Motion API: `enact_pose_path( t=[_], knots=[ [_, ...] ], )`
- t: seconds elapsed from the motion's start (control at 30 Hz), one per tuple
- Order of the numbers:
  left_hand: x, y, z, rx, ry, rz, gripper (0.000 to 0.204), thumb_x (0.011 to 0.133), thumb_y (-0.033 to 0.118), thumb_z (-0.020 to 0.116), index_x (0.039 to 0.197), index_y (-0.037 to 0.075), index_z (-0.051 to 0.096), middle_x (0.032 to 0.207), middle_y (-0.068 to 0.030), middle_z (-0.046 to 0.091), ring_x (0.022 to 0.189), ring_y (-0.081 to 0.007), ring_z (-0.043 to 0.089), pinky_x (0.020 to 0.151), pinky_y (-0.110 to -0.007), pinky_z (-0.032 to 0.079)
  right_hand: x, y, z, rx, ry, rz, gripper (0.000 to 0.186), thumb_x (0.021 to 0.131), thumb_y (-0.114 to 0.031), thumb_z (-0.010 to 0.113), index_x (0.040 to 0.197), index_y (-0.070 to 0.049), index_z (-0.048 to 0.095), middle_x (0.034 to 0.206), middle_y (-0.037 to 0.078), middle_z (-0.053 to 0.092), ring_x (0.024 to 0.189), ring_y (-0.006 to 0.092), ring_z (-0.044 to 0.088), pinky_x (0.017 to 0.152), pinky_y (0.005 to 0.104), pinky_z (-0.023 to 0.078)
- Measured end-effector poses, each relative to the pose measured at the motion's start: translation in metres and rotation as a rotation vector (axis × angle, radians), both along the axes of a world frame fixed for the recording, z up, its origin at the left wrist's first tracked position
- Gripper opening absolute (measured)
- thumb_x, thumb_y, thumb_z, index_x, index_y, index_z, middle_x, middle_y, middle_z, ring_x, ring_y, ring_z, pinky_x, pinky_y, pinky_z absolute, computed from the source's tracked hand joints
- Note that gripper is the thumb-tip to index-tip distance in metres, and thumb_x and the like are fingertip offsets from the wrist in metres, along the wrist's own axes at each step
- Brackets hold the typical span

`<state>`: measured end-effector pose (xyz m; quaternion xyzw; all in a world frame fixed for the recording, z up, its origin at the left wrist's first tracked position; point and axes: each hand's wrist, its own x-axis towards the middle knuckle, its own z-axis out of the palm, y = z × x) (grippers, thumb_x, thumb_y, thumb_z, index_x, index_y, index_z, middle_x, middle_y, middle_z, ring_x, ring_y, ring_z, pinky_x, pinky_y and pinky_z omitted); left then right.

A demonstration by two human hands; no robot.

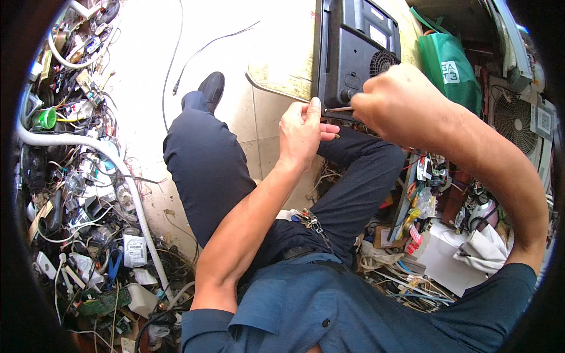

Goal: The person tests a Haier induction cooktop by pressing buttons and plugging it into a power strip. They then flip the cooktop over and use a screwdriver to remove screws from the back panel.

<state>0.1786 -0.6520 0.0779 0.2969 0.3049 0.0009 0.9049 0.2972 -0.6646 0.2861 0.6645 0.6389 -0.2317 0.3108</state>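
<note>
Nearest the camera, at the lower edge, is the person's blue shirt [329, 312], with a bunch of keys [311, 220] hanging at the belt of the dark trousers [212, 170]. Both bare forearms rise from here toward a black appliance [353, 50] seen from its back, its casing showing a round vent grille and pale labels. The appliance rests partly on the person's right knee and partly against a pale board [282, 65] lying on the tiled floor [147, 59].

Left hand [303, 132]: partly open, fingers loosely curled, thumb raised and pressed to the lower left edge of the black casing; the fingertips point toward a thin tool shaft. Whether it grips anything cannot be told.

Right hand [391, 100]: closed in a fist around the handle of a screwdriver [338, 109], whose thin shaft points left along the lower edge of the appliance, close to the left thumb. The handle is hidden inside the fist.

Surroundings: a dark shoe [212, 85] on the outstretched left foot; a white hose [118, 170] curving through a heap of wires and electronic scrap at left; a green bag [450, 67] at upper right; a fan grille [512, 117] at the right edge.
</note>
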Motion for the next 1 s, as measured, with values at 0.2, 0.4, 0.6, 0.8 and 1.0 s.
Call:
enact_pose_path(
  t=[0.2,0.4,0.6,0.8,1.0],
  knots=[
    [0.004,-0.005,-0.006,0.033,-0.009,0.057,0.044,0.11,0.033,0.054,0.11,-0.01,0.059,0.086,-0.0169,0.072,0.067,-0.0229,0.077,0.055,-0.03,0.061,-0.008,0.004,0.009,-0.073,0.07,0.474,0.012,0.081,-0.016,0.067,0.081,-0.003,0.065,0.073,0.008,0.063,0.071,0.0263,0.073,0.058,0.0379,0.057],
    [0.002,0.002,-0.007,0.029,-0.015,-0.027,0.041,0.111,0.035,0.053,0.108,-0.006,0.056,0.096,-0.0177,0.068,0.073,-0.0252,0.076,0.061,-0.032,0.063,-0.007,-0.019,0.001,0.09,0.106,-0.449,0.021,0.088,-0.02,0.071,0.092,0.0,0.078,0.084,0.021,0.075,0.083,0.0373,0.076,0.077,0.046,0.06],
    [0.002,-0.001,-0.005,0.053,-0.023,0.001,0.041,0.111,0.034,0.053,0.109,-0.007,0.056,0.096,-0.0181,0.067,0.071,-0.0256,0.076,0.058,-0.032,0.062,-0.015,-0.001,0.0,-0.078,0.105,-0.851,0.026,0.091,-0.018,0.064,0.093,0.003,0.077,0.088,0.028,0.073,0.085,0.0433,0.073,0.082,0.0473,0.058],
    [0.0,-0.004,-0.004,0.062,0.005,-0.021,0.04,0.112,0.032,0.052,0.111,-0.008,0.056,0.098,-0.018,0.067,0.069,-0.0255,0.076,0.056,-0.031,0.061,-0.026,-0.011,-0.003,-0.158,-0.13,-0.263,0.019,0.087,-0.015,0.067,0.082,-0.001,0.078,0.082,0.022,0.075,0.081,0.0366,0.076,0.074,0.0443,0.061],
    [0.003,0.001,-0.006,0.039,-0.021,-0.034,0.043,0.111,0.034,0.051,0.113,-0.009,0.056,0.102,-0.0193,0.066,0.071,-0.0263,0.076,0.058,-0.031,0.061,-0.011,-0.022,0.001,-0.033,-0.153,0.458,0.016,0.086,-0.017,0.068,0.078,-0.007,0.078,0.08,0.009,0.076,0.077,0.0247,0.078,0.065,0.0365,0.06]
  ],
)
